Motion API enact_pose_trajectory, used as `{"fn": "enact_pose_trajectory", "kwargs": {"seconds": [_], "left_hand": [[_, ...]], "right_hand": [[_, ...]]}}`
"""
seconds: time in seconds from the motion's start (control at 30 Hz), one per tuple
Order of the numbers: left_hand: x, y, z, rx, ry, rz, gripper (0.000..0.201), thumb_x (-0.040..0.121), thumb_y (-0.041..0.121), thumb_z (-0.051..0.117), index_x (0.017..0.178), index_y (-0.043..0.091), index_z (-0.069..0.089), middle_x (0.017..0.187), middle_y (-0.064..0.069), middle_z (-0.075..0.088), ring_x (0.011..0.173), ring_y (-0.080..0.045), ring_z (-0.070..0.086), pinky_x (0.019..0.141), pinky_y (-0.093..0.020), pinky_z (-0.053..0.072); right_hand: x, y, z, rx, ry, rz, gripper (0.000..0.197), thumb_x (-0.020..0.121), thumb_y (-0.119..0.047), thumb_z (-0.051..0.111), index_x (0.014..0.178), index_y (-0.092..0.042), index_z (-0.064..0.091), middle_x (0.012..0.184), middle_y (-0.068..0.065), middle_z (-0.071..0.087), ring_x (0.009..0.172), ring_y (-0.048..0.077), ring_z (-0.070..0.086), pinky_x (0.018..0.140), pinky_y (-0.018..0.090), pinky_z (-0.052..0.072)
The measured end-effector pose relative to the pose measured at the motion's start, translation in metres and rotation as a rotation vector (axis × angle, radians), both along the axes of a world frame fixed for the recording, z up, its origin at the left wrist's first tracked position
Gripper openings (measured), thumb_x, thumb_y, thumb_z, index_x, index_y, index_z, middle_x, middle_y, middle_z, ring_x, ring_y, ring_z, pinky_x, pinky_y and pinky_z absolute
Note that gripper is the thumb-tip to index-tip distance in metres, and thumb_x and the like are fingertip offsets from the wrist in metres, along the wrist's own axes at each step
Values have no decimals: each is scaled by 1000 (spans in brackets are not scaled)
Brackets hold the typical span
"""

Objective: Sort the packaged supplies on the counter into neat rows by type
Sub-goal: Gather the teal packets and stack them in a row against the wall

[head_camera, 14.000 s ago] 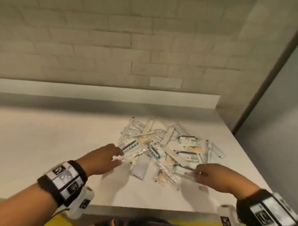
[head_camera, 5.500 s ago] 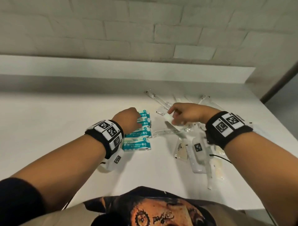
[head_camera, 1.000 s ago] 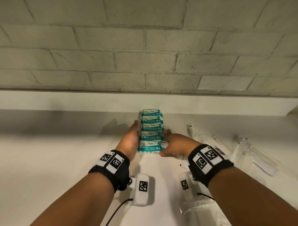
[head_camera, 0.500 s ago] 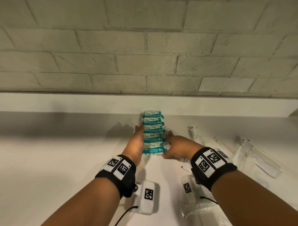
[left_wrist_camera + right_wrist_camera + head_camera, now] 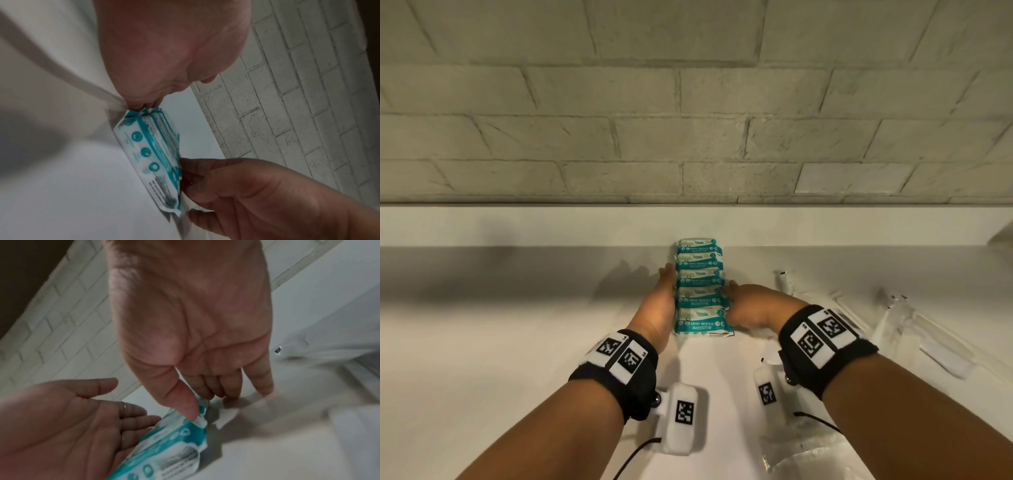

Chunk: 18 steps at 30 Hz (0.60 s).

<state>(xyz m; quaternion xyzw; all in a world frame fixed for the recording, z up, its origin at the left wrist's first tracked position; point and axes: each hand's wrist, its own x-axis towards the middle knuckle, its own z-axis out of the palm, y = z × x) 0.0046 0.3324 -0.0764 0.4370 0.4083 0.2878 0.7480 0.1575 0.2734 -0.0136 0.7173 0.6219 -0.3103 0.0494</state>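
Several teal-and-white mini wipes packs (image 5: pixel 700 291) lie in one overlapping row on the white counter (image 5: pixel 500 342), running from the back ledge toward me. My left hand (image 5: pixel 664 294) lies flat along the row's left side, its straight fingers pressing the pack edges. On the right side, my right hand (image 5: pixel 739 298) presses against the row. The right wrist view shows that thumb (image 5: pixel 185 408) touching a pack's (image 5: pixel 170 443) crimped edge, with the other fingertips down on the counter. In the left wrist view the packs (image 5: pixel 152 155) sit between both hands.
Clear plastic packaged supplies (image 5: pixel 900 329) lie scattered on the counter to the right of the row, and more (image 5: pixel 801 455) sit under my right forearm. A raised white ledge (image 5: pixel 551 226) and a brick wall (image 5: pixel 688 120) close off the back.
The mixed pile from earlier has become one row of wipes at the back ledge. Over the last second both hands stayed pressed on the row's sides, the left sliding slightly forward.
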Motion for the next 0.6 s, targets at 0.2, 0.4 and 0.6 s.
{"fn": "enact_pose_trajectory", "kwargs": {"seconds": [0.2,0.4,0.6], "left_hand": [[3,12,1,-8,23,-4,65,99,58,16,119,18,64,112,-9,72,96,-21,72,67,-29,58],[3,19,3,59,139,55,57,101,53,18,108,21,65,103,-9,69,79,-13,73,71,-27,50],[6,48,-13,18,244,49,104,62,93,34,147,32,32,134,-1,60,115,-19,63,107,-45,40]], "right_hand": [[2,12,-7,29,-66,-4,47,101,-24,36,144,-7,36,146,14,43,117,26,56,88,29,43],[13,25,-13,67,-82,-75,50,101,-14,35,148,-3,23,143,16,45,124,29,51,97,31,42],[15,47,-14,72,19,-93,49,101,-14,37,148,-13,24,135,9,54,117,23,56,85,26,43]]}}
